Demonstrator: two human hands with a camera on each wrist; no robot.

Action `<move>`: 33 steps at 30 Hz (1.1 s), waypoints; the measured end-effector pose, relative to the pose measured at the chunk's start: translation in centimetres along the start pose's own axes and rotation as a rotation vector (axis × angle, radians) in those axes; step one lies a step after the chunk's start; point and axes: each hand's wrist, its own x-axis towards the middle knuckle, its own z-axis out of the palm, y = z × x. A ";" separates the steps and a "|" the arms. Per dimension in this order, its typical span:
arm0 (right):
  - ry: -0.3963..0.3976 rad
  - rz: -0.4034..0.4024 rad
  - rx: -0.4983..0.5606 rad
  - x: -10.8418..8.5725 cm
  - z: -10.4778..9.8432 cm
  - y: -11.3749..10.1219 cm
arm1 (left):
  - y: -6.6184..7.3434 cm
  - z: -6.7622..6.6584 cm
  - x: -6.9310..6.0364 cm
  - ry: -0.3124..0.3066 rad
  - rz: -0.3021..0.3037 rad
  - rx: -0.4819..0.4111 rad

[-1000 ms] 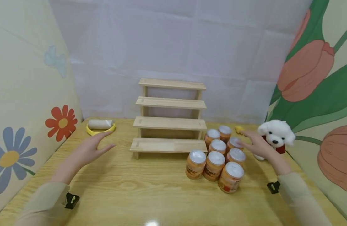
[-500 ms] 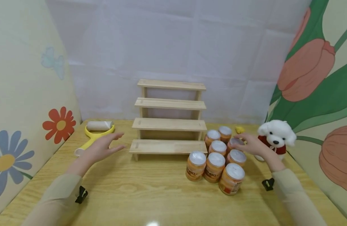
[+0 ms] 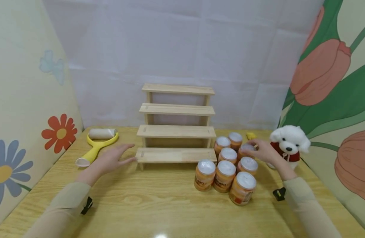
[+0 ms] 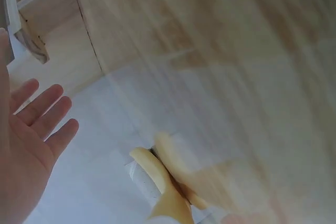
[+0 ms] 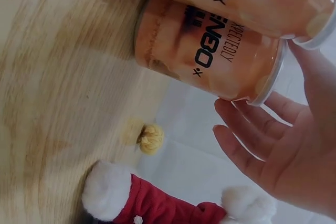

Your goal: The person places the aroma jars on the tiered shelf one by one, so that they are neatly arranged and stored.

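Note:
Orange cans with silvery lids (image 3: 243, 188) stand grouped at the right end of a four-step wooden rack (image 3: 176, 131). My right hand (image 3: 267, 152) is at the top of a can (image 3: 244, 155) in the right-hand part of the group. In the right wrist view its fingers and thumb (image 5: 294, 150) are spread about the lid end of that can (image 5: 210, 51); whether they press on it cannot be told. My left hand (image 3: 111, 160), fingers apart and holding nothing, hovers left of the lowest step; the left wrist view shows its palm (image 4: 31, 140) too.
A yellow-handled lint roller (image 3: 94, 150) lies at the back left, beside my left hand. At the right sits a white toy dog (image 3: 289, 142) in red, with a small yellow object (image 3: 251, 136) behind the cans. A white cloth (image 3: 176, 43) hangs behind the rack.
My left hand has moved right, toward the rack, uncovering the lint roller's handle. My right hand has shifted slightly left, over the can. The cans stay standing in their group.

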 end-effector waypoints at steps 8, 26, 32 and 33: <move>-0.071 0.022 0.075 -0.1 -0.5 0.3 | 0.5 0.9 -0.1 -0.036 -0.022 -0.046; -0.184 0.133 0.170 0.0 0.0 0.4 | 0.9 1.3 0.0 -0.066 0.010 -0.135; -0.139 0.128 0.158 -0.1 0.2 0.9 | 0.9 1.4 0.2 -0.061 0.007 -0.163; -0.125 0.126 0.143 -0.1 0.2 0.9 | 0.9 1.4 0.2 -0.060 0.006 -0.171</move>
